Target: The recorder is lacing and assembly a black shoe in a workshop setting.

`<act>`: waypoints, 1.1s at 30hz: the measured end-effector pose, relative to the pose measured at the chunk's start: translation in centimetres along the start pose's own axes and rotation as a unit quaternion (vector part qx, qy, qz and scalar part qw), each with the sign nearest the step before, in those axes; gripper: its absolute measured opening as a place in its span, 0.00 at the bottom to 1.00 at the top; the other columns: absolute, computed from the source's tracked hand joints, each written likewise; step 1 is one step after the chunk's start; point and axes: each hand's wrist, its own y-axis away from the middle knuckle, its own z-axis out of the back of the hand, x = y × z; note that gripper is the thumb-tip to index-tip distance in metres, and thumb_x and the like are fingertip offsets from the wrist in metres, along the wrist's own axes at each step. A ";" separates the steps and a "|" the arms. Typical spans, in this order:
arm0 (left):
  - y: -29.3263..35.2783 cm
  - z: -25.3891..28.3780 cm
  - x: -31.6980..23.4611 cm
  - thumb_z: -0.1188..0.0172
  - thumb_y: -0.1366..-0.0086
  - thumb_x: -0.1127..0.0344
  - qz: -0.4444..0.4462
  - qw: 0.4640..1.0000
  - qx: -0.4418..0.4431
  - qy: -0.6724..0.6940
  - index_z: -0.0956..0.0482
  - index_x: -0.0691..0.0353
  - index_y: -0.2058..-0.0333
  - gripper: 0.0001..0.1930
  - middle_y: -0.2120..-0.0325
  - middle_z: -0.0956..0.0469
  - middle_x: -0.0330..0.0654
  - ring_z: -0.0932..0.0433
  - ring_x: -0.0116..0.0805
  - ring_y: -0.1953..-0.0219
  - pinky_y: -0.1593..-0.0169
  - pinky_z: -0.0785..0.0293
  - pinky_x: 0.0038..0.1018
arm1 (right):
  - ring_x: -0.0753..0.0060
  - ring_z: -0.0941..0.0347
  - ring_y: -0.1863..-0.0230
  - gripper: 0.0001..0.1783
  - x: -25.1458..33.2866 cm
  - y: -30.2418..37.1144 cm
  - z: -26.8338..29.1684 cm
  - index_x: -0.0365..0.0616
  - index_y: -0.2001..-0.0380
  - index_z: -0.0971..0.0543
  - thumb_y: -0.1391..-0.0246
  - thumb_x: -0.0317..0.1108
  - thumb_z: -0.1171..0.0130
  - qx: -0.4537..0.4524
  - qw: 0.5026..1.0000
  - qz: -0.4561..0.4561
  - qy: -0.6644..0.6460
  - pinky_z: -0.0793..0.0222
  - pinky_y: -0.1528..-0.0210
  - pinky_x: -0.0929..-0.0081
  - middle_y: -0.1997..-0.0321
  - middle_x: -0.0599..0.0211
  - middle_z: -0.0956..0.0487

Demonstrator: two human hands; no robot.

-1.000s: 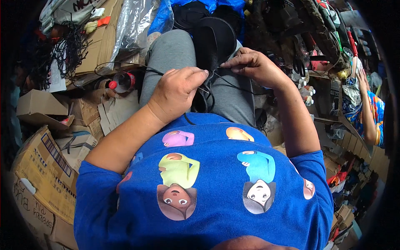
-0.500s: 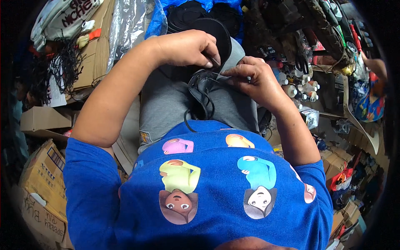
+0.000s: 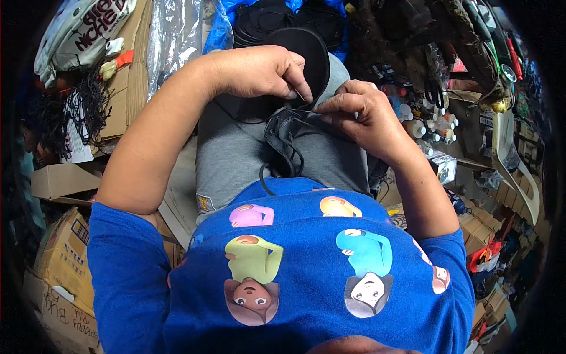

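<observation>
On my lap lies a black shoe-like leather piece point(image 3: 282, 134) with small holes along its edge and a loop of black cord hanging toward my shirt. Beyond it, a wide curved black panel point(image 3: 306, 50) rises over my grey trousers. My left hand point(image 3: 265, 72), closed in a pinch, holds a thin dark strand just above the piece. From the right, my right hand point(image 3: 356, 109) pinches a black cord close to the piece's upper edge. The two sets of fingertips are a short way apart. The strand's exact path between them is too fine to follow.
Coiled black material point(image 3: 259, 23) lies on a blue bag ahead. At left are clear plastic wrap point(image 3: 171, 41), tangled black cords point(image 3: 88, 103) and cardboard boxes point(image 3: 65, 180). Several small bottles point(image 3: 439, 127) and a small box point(image 3: 442, 165) stand at right.
My left hand has lowered slightly, its fingertips now nearer the leather piece and my right fingers. My right hand stays almost in place, still pinching. The view has shifted a little.
</observation>
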 end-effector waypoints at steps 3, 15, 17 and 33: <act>-0.3 0.0 0.1 0.42 0.46 0.74 -0.007 1.000 -0.005 0.001 0.18 0.62 0.59 0.14 0.76 0.37 0.36 0.35 0.29 0.69 0.61 0.35 0.24 | 0.64 0.27 0.68 0.09 0.0 -0.7 0.6 0.53 0.70 0.16 0.59 0.29 0.35 0.012 1.000 0.013 0.010 0.37 0.61 0.67 0.75 0.69 0.24; 1.4 -4.7 -1.2 0.32 0.50 0.64 -0.032 0.878 -0.438 -0.189 0.21 0.62 0.63 0.15 0.66 0.27 0.46 0.26 0.44 0.59 0.55 0.30 0.31 | 0.66 0.25 0.66 0.12 -0.4 -0.3 0.0 0.52 0.67 0.16 0.59 0.28 0.35 0.039 0.999 0.020 0.009 0.34 0.59 0.69 0.73 0.67 0.24; 3.5 -6.4 -2.7 0.30 0.52 0.62 0.052 0.884 -0.440 -0.150 0.23 0.64 0.64 0.18 0.65 0.26 0.48 0.26 0.45 0.59 0.54 0.30 0.31 | 0.66 0.25 0.68 0.13 -0.9 -0.3 0.1 0.51 0.66 0.16 0.59 0.26 0.35 0.053 0.998 -0.011 -0.041 0.32 0.62 0.71 0.73 0.66 0.24; 5.4 -13.9 -2.2 0.43 0.45 0.77 0.022 0.885 -0.453 -0.105 0.23 0.63 0.58 0.14 0.67 0.21 0.50 0.22 0.50 0.64 0.61 0.27 0.36 | 0.76 0.30 0.63 0.14 -2.2 -0.6 -0.2 0.50 0.62 0.16 0.53 0.22 0.39 0.112 0.982 -0.044 -0.144 0.34 0.58 0.78 0.70 0.71 0.27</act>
